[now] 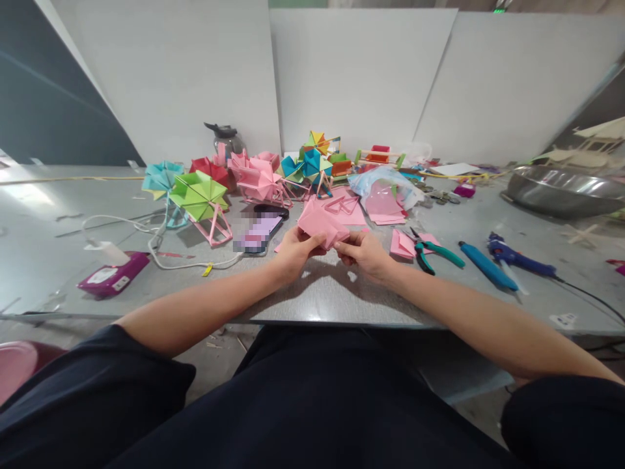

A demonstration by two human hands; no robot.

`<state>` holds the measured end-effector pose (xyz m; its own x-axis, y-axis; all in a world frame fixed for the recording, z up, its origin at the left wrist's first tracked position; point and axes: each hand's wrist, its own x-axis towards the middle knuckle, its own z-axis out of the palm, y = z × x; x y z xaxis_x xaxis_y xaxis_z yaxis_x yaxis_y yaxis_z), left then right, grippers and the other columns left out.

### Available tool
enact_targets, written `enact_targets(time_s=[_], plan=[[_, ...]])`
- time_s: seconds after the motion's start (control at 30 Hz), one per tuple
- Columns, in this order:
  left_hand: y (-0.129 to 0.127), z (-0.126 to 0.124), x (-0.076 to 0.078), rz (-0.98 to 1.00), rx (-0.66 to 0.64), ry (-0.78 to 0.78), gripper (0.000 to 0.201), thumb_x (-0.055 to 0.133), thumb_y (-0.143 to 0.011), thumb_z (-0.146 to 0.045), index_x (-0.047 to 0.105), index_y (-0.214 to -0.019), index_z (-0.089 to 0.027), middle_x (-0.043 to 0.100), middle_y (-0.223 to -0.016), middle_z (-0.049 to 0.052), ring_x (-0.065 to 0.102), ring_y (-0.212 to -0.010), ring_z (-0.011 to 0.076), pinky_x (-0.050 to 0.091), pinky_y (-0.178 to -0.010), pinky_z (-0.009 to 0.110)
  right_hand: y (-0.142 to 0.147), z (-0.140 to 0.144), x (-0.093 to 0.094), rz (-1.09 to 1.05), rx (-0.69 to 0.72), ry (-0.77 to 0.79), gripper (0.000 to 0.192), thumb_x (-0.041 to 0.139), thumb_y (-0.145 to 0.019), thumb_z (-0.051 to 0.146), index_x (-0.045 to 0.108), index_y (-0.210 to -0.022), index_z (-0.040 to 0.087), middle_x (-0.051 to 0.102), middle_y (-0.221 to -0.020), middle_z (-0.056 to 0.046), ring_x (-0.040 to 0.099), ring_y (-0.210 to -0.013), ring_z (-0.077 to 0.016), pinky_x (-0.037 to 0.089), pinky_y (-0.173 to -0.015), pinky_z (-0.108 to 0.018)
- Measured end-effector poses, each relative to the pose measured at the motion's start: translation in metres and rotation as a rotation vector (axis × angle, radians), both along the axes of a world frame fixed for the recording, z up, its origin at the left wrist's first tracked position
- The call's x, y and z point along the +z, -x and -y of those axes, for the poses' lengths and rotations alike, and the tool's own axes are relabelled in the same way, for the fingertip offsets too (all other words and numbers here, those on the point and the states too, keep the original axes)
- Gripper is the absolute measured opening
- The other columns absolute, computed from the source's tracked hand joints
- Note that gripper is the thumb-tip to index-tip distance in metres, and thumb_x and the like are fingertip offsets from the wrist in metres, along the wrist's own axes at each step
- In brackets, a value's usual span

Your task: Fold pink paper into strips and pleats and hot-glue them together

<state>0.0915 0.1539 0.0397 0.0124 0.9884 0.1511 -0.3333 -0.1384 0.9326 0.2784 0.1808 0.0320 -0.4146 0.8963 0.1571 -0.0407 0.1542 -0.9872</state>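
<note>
Both of my hands hold one folded pink paper piece (pixel 321 225) just above the grey table (pixel 317 299), near its front edge. My left hand (pixel 295 251) pinches its left lower corner and my right hand (pixel 365 253) grips its right lower edge. More pink sheets (pixel 347 207) lie flat right behind it. A small stack of folded pink pieces (pixel 401 243) sits beside my right hand.
Several paper pinwheels on stick frames stand at the back: green (pixel 199 194), teal (pixel 161 177), pink (pixel 258 179), multicoloured (pixel 308 163). A phone (pixel 258 231) on a white cable, green-handled pliers (pixel 434 251), a blue cutter (pixel 487 266), a glue gun (pixel 517 257), a metal bowl (pixel 561 189) and a purple box (pixel 113 275) lie around.
</note>
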Motion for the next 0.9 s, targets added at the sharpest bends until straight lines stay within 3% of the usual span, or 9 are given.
enact_targets(time_s=[0.2,0.4,0.6,0.73,0.9], plan=[[0.001,0.000,-0.002,-0.044,-0.026,-0.052,0.037,0.092,-0.074,-0.031,0.071,-0.101,-0.018,0.075,-0.098,0.006,0.069,-0.083,0.0163,0.060,-0.079,0.032,-0.002,-0.002,-0.003,-0.054,0.032,0.117,0.030,0.091,-0.069,0.041,0.072,-0.080,0.020,0.054,-0.062,0.005,0.042,-0.052,-0.0089,0.030,-0.051,-0.028],[0.002,-0.002,-0.003,-0.068,-0.026,-0.091,0.039,0.094,-0.074,-0.035,0.071,-0.100,-0.016,0.075,-0.095,0.006,0.068,-0.079,0.0161,0.059,-0.073,0.030,-0.001,0.000,0.000,-0.020,0.035,0.115,0.023,0.089,-0.066,0.033,0.074,-0.078,0.020,0.057,-0.063,0.004,0.042,-0.052,-0.0080,0.029,-0.050,-0.028],[0.003,-0.007,-0.004,0.011,0.009,0.023,0.032,0.094,-0.077,-0.030,0.071,-0.096,-0.017,0.075,-0.093,0.005,0.067,-0.073,0.0128,0.060,-0.072,0.028,-0.003,-0.002,0.003,0.003,-0.054,-0.007,0.026,0.087,-0.071,0.040,0.070,-0.073,0.021,0.062,-0.063,0.002,0.046,-0.053,-0.0102,0.036,-0.052,-0.029],[0.005,-0.012,-0.006,0.063,-0.005,0.090,0.029,0.093,-0.080,-0.029,0.071,-0.094,-0.017,0.073,-0.087,0.004,0.067,-0.071,0.0119,0.059,-0.071,0.026,-0.004,-0.004,0.001,0.089,-0.042,-0.063,0.028,0.081,-0.080,0.046,0.070,-0.074,0.021,0.065,-0.066,-0.001,0.051,-0.053,-0.0122,0.039,-0.053,-0.030],[0.005,-0.012,-0.006,0.077,-0.047,0.097,0.030,0.095,-0.079,-0.029,0.070,-0.092,-0.017,0.074,-0.085,0.004,0.067,-0.068,0.0114,0.060,-0.069,0.025,-0.002,-0.005,-0.005,0.088,-0.017,-0.086,0.043,0.076,-0.088,0.063,0.068,-0.079,0.021,0.060,-0.065,0.000,0.051,-0.051,-0.0128,0.039,-0.051,-0.030]])
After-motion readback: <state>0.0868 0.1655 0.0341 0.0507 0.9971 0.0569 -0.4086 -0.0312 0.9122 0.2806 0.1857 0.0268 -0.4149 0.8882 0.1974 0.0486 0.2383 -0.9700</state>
